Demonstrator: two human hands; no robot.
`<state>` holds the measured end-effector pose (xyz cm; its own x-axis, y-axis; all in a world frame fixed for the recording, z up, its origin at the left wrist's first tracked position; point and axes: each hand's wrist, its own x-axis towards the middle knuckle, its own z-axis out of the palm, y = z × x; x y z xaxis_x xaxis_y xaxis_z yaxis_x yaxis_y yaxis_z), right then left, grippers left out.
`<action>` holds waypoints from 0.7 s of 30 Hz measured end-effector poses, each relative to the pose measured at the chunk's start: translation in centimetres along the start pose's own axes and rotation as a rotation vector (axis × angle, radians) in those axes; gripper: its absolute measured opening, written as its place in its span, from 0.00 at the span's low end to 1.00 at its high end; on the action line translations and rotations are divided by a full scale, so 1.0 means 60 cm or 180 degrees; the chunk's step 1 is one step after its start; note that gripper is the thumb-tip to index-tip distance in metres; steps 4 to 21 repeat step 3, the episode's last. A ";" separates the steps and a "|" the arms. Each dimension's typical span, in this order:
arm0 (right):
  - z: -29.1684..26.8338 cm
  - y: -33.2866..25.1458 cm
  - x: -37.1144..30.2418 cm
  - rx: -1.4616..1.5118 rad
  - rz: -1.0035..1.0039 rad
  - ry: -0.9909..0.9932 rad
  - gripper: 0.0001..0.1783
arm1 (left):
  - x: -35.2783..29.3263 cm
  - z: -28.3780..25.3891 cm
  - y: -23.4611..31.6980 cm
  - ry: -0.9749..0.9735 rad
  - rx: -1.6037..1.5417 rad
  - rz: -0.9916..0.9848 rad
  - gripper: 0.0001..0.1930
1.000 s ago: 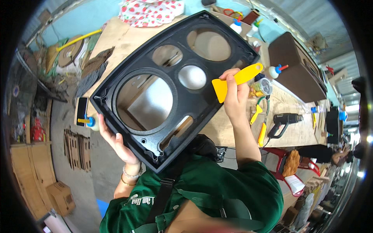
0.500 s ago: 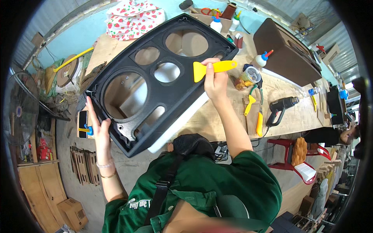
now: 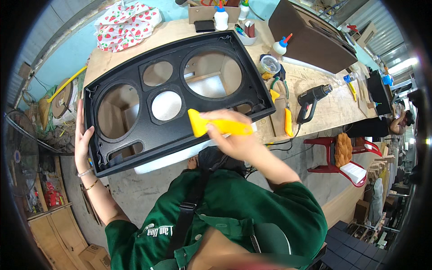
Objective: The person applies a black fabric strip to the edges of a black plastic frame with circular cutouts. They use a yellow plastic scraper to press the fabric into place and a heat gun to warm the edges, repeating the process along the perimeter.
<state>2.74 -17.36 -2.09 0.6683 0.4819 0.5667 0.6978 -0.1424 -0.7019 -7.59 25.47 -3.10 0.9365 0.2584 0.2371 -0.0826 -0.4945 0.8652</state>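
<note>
A black speaker cabinet (image 3: 207, 112) lies on the workbench with its front panel facing up. Round openings and smaller slots pierce the panel, and a raised rim runs around it. My left hand (image 3: 83, 139) rests against the cabinet's left outer side, fingers stretched along it and thumb apart near the rim. Closed around the handle of a yellow plastic scraper (image 3: 196, 123), my right hand (image 3: 231, 137) is over the near part of the panel. The scraper's wide blade points left; whether it touches the panel I cannot tell. White padding (image 3: 168, 161) shows under the cabinet's near edge.
Right on the workbench (image 3: 321, 105) are a heat gun (image 3: 312, 99), pliers (image 3: 280, 81), a clear jar (image 3: 269, 66) and a glue bottle (image 3: 280, 46). A brown cabinet (image 3: 310, 38) stands behind them. Strawberry-print cloth (image 3: 126, 24) lies far left; a red chair (image 3: 321, 155) stands right.
The speaker cabinet has turned clockwise and sits flatter and farther left. My right hand has brought the scraper left and nearer to me. My left hand has moved left along with the cabinet.
</note>
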 end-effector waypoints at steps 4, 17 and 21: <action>-0.082 0.042 0.069 -0.0885 -0.0499 0.0616 0.10 | 0.000 -0.024 0.042 0.0494 0.1760 0.0635 0.24; -0.082 0.042 0.069 -0.0885 -0.0499 0.0616 0.10 | 0.000 -0.024 0.042 0.0494 0.1760 0.0635 0.24; -0.082 0.042 0.069 -0.0885 -0.0499 0.0616 0.10 | 0.000 -0.024 0.042 0.0494 0.1760 0.0635 0.24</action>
